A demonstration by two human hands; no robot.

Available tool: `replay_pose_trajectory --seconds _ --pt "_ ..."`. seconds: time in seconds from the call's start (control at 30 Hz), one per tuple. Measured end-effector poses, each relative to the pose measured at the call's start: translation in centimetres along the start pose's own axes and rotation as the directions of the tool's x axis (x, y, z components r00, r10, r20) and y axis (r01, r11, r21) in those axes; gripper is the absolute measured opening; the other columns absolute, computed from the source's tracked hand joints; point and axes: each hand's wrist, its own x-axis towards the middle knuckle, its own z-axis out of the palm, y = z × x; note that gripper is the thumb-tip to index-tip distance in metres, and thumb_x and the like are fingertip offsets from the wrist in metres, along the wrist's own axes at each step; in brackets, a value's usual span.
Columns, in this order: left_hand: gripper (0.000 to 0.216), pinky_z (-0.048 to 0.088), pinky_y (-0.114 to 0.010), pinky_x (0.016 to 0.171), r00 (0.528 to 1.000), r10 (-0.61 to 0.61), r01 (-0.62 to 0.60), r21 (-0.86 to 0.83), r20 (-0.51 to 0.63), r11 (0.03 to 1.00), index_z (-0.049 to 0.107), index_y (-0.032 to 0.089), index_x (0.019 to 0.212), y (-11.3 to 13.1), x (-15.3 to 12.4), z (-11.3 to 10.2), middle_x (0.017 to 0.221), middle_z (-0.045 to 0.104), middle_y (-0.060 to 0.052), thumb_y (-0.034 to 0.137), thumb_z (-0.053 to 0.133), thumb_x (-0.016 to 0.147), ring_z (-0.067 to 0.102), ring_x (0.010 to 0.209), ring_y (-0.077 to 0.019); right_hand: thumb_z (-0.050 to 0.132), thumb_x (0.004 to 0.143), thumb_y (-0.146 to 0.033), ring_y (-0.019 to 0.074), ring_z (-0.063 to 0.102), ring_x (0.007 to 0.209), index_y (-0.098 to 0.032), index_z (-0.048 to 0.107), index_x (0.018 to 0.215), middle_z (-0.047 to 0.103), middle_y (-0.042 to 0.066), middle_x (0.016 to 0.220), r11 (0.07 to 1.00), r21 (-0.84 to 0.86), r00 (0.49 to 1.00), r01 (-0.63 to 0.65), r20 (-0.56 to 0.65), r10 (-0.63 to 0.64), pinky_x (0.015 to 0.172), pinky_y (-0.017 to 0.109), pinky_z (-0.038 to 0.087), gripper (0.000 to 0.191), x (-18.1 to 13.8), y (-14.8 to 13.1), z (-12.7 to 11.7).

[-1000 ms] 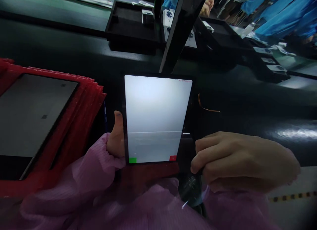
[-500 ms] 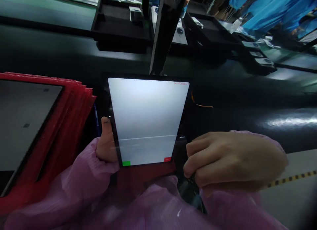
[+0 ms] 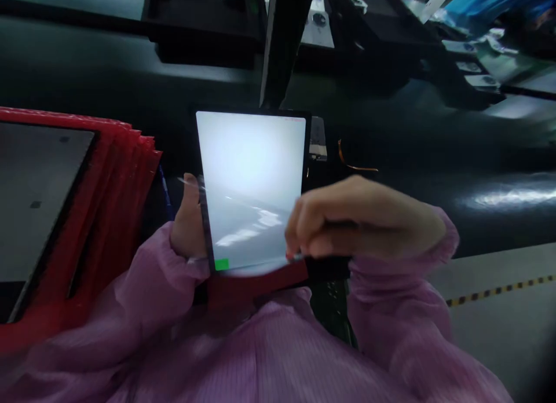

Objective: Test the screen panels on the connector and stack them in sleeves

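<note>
A tablet-like display [image 3: 249,160] with a lit white screen and a green square in its lower left corner is in front of me. My left hand [image 3: 190,226] holds its left edge, thumb up along the side and the other fingers hidden beneath. My right hand [image 3: 347,220] is over the lower right corner, thumb and fingertips pinched together. A clear film [image 3: 252,232] with bright reflections lies over the lower screen and curves up toward that pinch. The screen's lower right corner is mostly covered by my fingers.
Red sleeves [image 3: 117,189] are stacked at the left with a dark-framed panel [image 3: 39,200] on top. A black post [image 3: 284,44] rises behind the display. Black trays [image 3: 204,21] stand at the back. A thin orange strip [image 3: 356,167] lies on the dark table at right.
My right hand has moved left from beside the display onto its lower right corner. The film there now bends up. The display sits slightly higher in view, and a small grey part shows behind it.
</note>
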Motion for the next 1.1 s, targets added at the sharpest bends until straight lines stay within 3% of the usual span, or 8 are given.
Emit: replay_pose_trajectory --seconds 0.07,0.17,0.27,0.43,0.57,0.7,0.8,1.1 --pt "0.074 0.042 -0.043 0.112 0.998 0.056 -0.056 0.014 -0.043 0.998 0.058 0.014 0.125 0.2 0.3 0.0 0.112 0.073 -0.004 0.074 0.029 0.091 0.058 0.125 -0.0288 0.051 0.099 -0.021 0.0091 0.063 0.076 -0.017 0.057 0.09 0.065 0.002 0.091 0.989 0.125 0.981 -0.073 -0.17 0.094 0.067 0.021 0.053 0.012 1.2 0.1 0.2" --pt "0.067 0.039 -0.047 0.114 0.985 0.148 -0.143 0.066 -0.084 0.988 0.059 0.013 0.124 0.3 0.5 0.2 0.119 0.071 -0.004 0.067 0.032 0.094 0.056 0.127 -0.0287 0.054 0.098 -0.035 0.0116 0.064 0.078 -0.021 0.055 0.085 0.064 0.002 0.092 0.947 0.293 0.912 -0.131 -0.338 0.231 0.069 0.025 0.058 0.019 3.0 0.7 0.5" --pt "0.068 0.035 -0.048 0.116 0.977 0.209 -0.205 0.091 -0.041 0.975 0.054 0.012 0.131 0.1 0.6 0.7 0.13 0.066 -0.005 0.065 0.028 0.096 0.054 0.13 -0.0269 0.057 0.096 -0.04 0.0125 0.065 0.083 -0.019 0.052 0.083 0.061 0.001 0.092 0.903 0.43 0.888 -0.007 -0.413 0.203 0.078 0.029 0.06 0.025 4.9 2.4 0.8" --pt "0.078 0.03 -0.048 0.118 0.986 0.166 -0.168 0.078 0.037 0.983 0.05 0.01 0.136 -0.2 0.6 1.4 0.13 0.066 -0.005 0.069 0.02 0.095 0.055 0.129 -0.0241 0.039 0.104 -0.022 0.0049 0.062 0.084 -0.02 0.047 0.085 0.057 -0.006 0.087 0.76 0.594 0.806 0.262 -0.567 0.166 0.09 0.022 0.057 0.021 6.9 5.0 1.2" --pt "0.08 0.029 -0.047 0.119 0.99 0.144 -0.142 0.087 -0.006 0.986 0.048 0.011 0.138 -0.1 0.6 1.9 0.123 0.07 -0.004 0.068 0.013 0.095 0.057 0.126 -0.0216 0.026 0.107 -0.018 0.0032 0.063 0.086 -0.019 0.045 0.084 0.056 -0.006 0.084 0.676 0.699 0.794 0.235 -0.538 0.281 0.099 0.02 0.051 0.03 6.9 4.6 0.9" --pt "0.073 0.03 -0.044 0.119 0.978 0.19 -0.175 0.154 -0.091 0.973 0.046 0.015 0.141 0.0 0.5 2.0 0.131 0.065 -0.001 0.065 0.015 0.097 0.049 0.135 -0.0222 0.028 0.107 -0.016 0.0049 0.065 0.086 -0.013 0.048 0.086 0.057 -0.002 0.086 0.662 0.675 0.788 0.325 -0.58 0.205 0.101 0.024 0.05 0.029 6.2 4.0 0.7" --pt "0.063 0.031 -0.041 0.119 0.964 0.245 -0.223 0.186 -0.105 0.957 0.045 0.02 0.143 0.0 0.5 1.8 0.132 0.065 0.002 0.06 0.021 0.1 0.051 0.133 -0.0195 0.026 0.107 -0.016 0.0037 0.066 0.084 -0.013 0.048 0.086 0.057 -0.003 0.085 0.669 0.669 0.766 0.324 -0.6 0.229 0.099 0.023 0.052 0.031 5.8 3.8 0.5" --pt "0.061 0.033 -0.033 0.118 0.961 0.272 -0.264 0.129 -0.05 0.956 0.036 0.022 0.149 -0.4 0.4 1.0 0.133 0.064 0.005 0.056 0.038 0.098 0.053 0.131 -0.0171 0.027 0.107 -0.016 0.0055 0.064 0.089 -0.01 0.048 0.09 0.052 -0.002 0.088 0.686 0.651 0.836 0.326 -0.537 0.113 0.101 0.024 0.051 0.028 5.3 4.4 -0.2"
